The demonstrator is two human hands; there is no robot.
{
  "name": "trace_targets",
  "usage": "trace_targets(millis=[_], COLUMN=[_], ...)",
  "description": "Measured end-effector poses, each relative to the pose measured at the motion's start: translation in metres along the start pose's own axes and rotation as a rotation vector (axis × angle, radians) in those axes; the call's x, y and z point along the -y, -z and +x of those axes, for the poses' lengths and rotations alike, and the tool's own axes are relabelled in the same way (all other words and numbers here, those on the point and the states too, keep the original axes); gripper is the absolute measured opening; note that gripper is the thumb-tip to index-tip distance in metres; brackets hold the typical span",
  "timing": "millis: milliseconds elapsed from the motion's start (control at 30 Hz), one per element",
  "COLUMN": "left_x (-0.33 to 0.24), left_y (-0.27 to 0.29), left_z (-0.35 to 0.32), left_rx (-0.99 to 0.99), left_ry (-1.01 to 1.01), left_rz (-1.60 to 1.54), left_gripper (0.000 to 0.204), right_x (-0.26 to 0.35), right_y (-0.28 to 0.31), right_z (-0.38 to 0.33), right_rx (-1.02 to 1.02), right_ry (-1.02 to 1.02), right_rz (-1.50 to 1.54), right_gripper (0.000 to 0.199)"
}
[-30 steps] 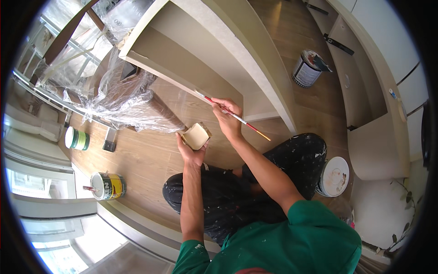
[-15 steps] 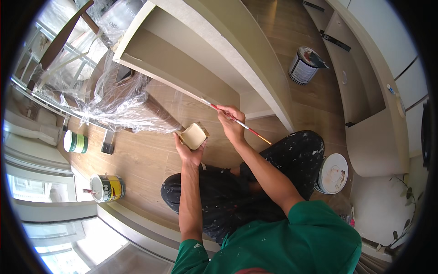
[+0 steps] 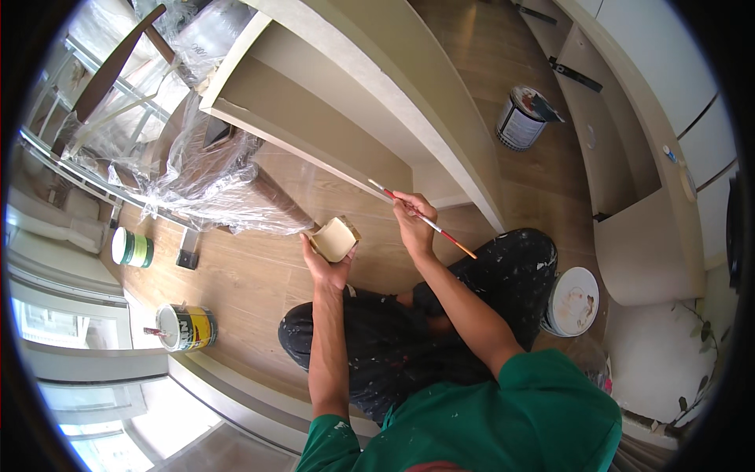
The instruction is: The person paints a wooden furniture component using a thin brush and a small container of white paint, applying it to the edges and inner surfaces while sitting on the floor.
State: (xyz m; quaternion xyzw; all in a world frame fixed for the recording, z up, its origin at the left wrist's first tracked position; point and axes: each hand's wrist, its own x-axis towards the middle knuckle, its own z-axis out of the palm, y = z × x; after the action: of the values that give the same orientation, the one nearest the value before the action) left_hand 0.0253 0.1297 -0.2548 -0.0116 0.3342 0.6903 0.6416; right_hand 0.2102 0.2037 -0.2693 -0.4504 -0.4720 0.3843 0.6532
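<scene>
My left hand [image 3: 329,267] is closed around a small open container of beige paint [image 3: 335,240], held level above the wooden floor. A thin paintbrush [image 3: 450,238] with a red and white handle sits pinched in my right hand [image 3: 415,223]. Its bristle end points up and left, close to the lower edge of the beige cabinet [image 3: 314,167] but apart from it. The cabinet has open shelf compartments and stands right in front of me. My crossed legs, in dark paint-spotted trousers, are below both hands.
Plastic-wrapped furniture [image 3: 212,197] is at the left. Paint cans stand around me: a green-and-white one [image 3: 132,248], a yellow-and-black one [image 3: 197,327], and a smeared one [image 3: 521,118] beyond the cabinet. A white bucket [image 3: 574,302] is by my right knee. Another beige cabinet [image 3: 649,252] lines the right.
My right hand has moved slightly right and down, and the brush tip has drawn away from the cabinet edge. My left hand and the container have barely moved.
</scene>
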Motion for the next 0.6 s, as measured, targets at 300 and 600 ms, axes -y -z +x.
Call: trace_targets(millis=[300, 600], left_x=[0.001, -0.002], left_y=[0.002, 0.002], left_z=[0.000, 0.001], left_rx=[0.021, 0.003], left_ry=[-0.005, -0.007], left_rz=[-0.013, -0.026], left_gripper=[0.067, 0.069], right_x=[0.029, 0.073], right_y=[-0.035, -0.069], right_z=[0.002, 0.017], right_rx=[0.050, 0.133], right_ry=[0.125, 0.149], right_rz=[-0.004, 0.056], right_gripper=[0.015, 0.014])
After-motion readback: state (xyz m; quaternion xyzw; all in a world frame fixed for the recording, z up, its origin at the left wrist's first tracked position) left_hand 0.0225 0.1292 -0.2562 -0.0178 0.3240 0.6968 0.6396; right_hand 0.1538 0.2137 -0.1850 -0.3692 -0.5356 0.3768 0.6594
